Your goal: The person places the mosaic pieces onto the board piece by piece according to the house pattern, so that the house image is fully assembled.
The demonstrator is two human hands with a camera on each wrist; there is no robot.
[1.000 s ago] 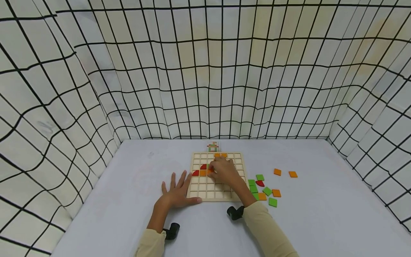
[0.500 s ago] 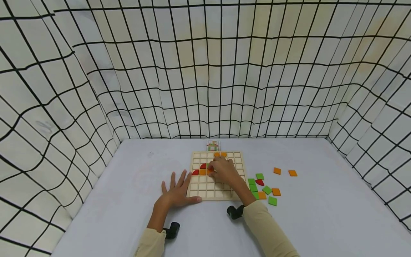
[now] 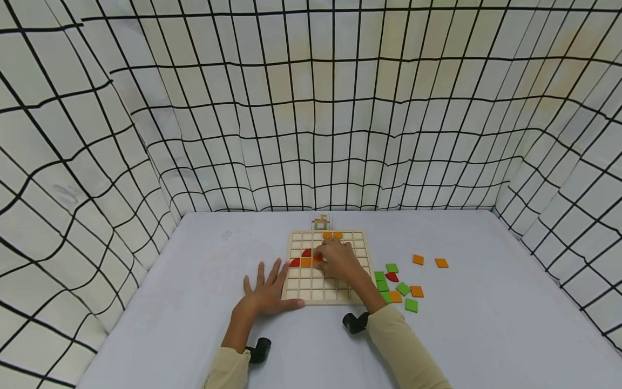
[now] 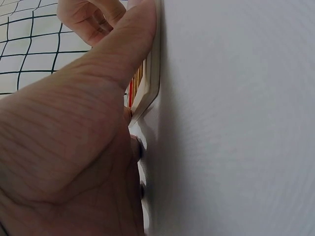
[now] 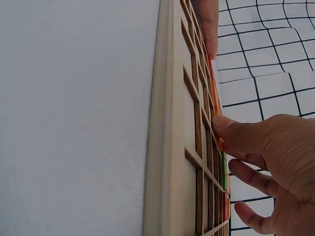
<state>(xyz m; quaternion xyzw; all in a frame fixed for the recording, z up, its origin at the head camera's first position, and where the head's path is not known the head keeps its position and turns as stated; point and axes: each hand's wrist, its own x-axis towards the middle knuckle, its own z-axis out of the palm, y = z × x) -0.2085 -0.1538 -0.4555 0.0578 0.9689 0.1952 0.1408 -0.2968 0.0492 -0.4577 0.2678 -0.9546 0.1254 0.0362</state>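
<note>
A wooden grid board lies flat on the table. My left hand is spread at its left side, fingers straight, with the thumb along the front left corner; the left wrist view shows this thumb against the board's edge. Over the middle of the board, my right hand pinches an orange tile between thumb and forefinger, the other fingers loosely bent. Beside it in the grid sit an orange square and two red quarter-round tiles, one at the left edge. A green tile is mostly hidden by the fingers.
Two orange rounded tiles sit in the board's back row. Behind it lies a small pattern card. Loose green tiles, orange tiles and a red one lie to the right. Black netting hangs around the table.
</note>
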